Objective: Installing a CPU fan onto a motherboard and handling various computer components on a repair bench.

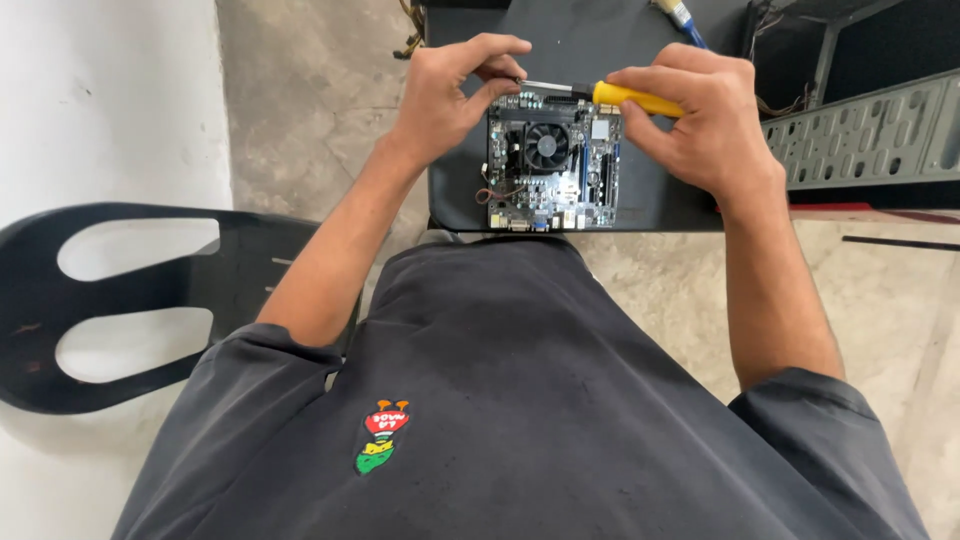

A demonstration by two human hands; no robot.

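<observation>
Concrete floor surrounds a dark work surface (pixel 660 205) carrying a motherboard (pixel 553 160) with central fan. Right hand (pixel 700 115) grips a yellow-handled screwdriver (pixel 600 95), its long axis lying left-right along the board's far edge. Left hand (pixel 450 90) pinches the shaft tip at the far-left corner, nearer the contact point.

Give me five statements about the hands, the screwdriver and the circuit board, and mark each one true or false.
1. The right hand holds a yellow-handled screwdriver. True.
2. The circuit board lies on a white tray. False: it lies on a black surface.
3. The left hand pinches at the screwdriver's tip. True.
4. The board carries a round fan. True.
5. The screwdriver stands upright. False: it lies nearly level.
</observation>
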